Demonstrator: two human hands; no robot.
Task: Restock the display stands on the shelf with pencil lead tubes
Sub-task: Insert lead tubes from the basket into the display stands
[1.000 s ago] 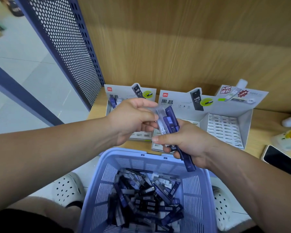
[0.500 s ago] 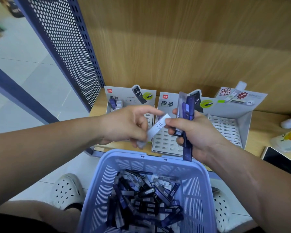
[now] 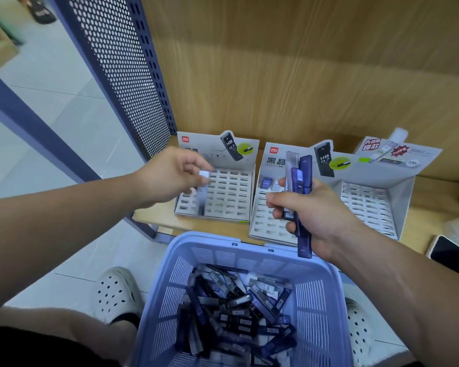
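Basket (image 3: 239,258): loose tubes heaped inside, stock plentiful.
Left stand (image 3: 231,192): slots mostly empty.
Right hand (image 3: 313,215): bundle of tubes (image 3: 300,181) gripped upright.
Left hand (image 3: 170,176): single tube (image 3: 202,194) pinched, now carried from bundle to left stand; insertion judged imminent.

Two bare forearms without sleeves, left hand (image 3: 170,176) and right hand (image 3: 310,215) bare with no rings or watch, dark shorts (image 3: 37,345) at one knee, white perforated clogs (image 3: 114,295) on both feet
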